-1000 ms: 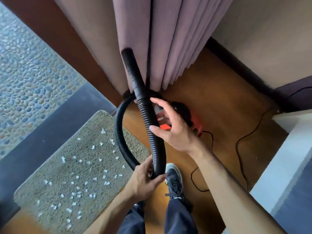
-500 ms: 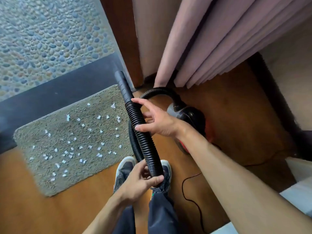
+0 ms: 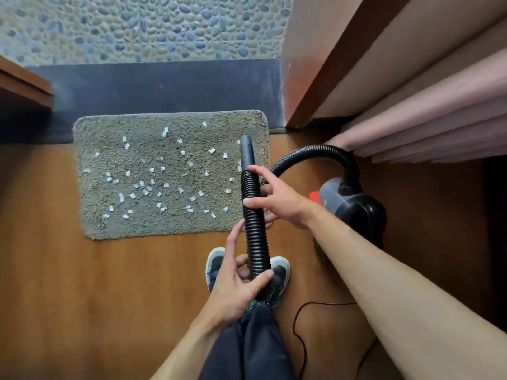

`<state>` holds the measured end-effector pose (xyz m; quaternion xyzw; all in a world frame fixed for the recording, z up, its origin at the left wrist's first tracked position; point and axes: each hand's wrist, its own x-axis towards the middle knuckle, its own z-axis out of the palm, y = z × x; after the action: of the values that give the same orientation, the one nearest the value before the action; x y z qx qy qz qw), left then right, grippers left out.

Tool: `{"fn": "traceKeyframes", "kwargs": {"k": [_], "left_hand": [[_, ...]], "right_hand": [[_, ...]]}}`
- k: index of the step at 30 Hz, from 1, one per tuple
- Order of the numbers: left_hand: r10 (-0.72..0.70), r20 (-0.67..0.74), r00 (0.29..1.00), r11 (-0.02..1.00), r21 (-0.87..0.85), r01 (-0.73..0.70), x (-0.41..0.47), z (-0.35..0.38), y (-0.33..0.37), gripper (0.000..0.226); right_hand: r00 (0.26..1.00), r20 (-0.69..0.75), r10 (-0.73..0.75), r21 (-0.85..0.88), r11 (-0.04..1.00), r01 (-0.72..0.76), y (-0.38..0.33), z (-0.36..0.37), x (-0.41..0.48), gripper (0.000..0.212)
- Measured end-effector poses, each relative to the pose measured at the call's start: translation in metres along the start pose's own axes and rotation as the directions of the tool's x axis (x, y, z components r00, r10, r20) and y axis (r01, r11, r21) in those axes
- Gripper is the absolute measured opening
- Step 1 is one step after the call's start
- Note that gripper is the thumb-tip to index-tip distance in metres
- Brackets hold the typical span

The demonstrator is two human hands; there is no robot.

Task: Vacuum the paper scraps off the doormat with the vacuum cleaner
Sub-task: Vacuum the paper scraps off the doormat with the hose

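A: Start at nine o'clock. What lies there?

B: Bare wooden floor [image 3: 55,270], then the grey doormat [image 3: 115,226] running from about ten o'clock toward the middle. White paper scraps [image 3: 153,185] are scattered over most of its pile. Its far edge meets a dark threshold strip [image 3: 164,86], with pebbled ground [image 3: 137,26] beyond at twelve o'clock.

A: And the middle?

B: The black ribbed hose [image 3: 253,229] stands nearly upright in view, its smooth nozzle [image 3: 247,152] over the mat's right edge, near one o'clock of the mat's centre. The left hand [image 3: 236,283] grips the hose low down, thumb across the front and fingers curled loosely behind, forefinger stretched up along the ribs. Two shoes [image 3: 216,264] show just beneath it at six o'clock.

A: The other hand?

B: The right hand [image 3: 277,201] holds the hose higher, just below the nozzle. Its fingers are half spread, forefinger and thumb pressing the ribs rather than closing fully round.

A: Further right?

B: The hose arcs over to the vacuum cleaner [image 3: 354,207] at three o'clock, dark with a red patch, on the floor below pink curtains [image 3: 425,124]. A thin black cord [image 3: 299,333] trails at five o'clock.
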<state>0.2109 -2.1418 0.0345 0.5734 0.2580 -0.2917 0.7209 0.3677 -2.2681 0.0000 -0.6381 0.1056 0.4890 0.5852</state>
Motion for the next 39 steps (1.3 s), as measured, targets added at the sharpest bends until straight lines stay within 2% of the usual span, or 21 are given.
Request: {"fn": "traceKeyframes", "kwargs": {"k": [3, 7, 12, 18, 27, 30, 39], "left_hand": [[0.004, -0.010, 1.000, 0.998, -0.068, -0.005, 0.000, -0.014, -0.005, 0.093], [-0.007, 0.045, 0.999, 0.995, -0.101, 0.012, -0.003, -0.027, -0.004, 0.083], [-0.112, 0.140, 0.984, 0.980, -0.149, 0.133, 0.001, -0.050, -0.011, 0.077], [-0.175, 0.216, 0.961, 0.959, -0.185, 0.216, 0.003, -0.078, -0.030, 0.075], [-0.183, 0.117, 0.976, 0.955, -0.213, 0.205, 0.011, -0.090, -0.041, 0.068], [-0.173, 0.116, 0.978, 0.955, -0.225, 0.196, 0.017, -0.092, -0.042, 0.061], [-0.231, 0.118, 0.966, 0.940, -0.228, 0.252, 0.027, -0.076, -0.053, 0.060]], "right_hand": [[0.999, -0.004, 0.045, -0.028, 0.999, -0.045, 0.002, 0.015, 0.014, 0.068], [0.992, -0.024, 0.123, -0.034, 0.992, -0.124, 0.012, 0.034, 0.027, 0.061], [0.971, -0.012, 0.238, 0.041, 0.971, -0.237, 0.034, 0.051, 0.045, 0.059], [0.959, -0.031, 0.282, 0.056, 0.958, -0.280, 0.050, 0.068, 0.059, 0.062], [0.942, -0.035, 0.334, 0.002, 0.943, -0.334, 0.051, 0.076, 0.072, 0.067], [0.935, -0.014, 0.356, -0.014, 0.934, -0.356, 0.055, 0.073, 0.075, 0.065], [0.919, 0.081, 0.385, -0.013, 0.923, -0.385, 0.072, 0.058, 0.077, 0.062]]}}
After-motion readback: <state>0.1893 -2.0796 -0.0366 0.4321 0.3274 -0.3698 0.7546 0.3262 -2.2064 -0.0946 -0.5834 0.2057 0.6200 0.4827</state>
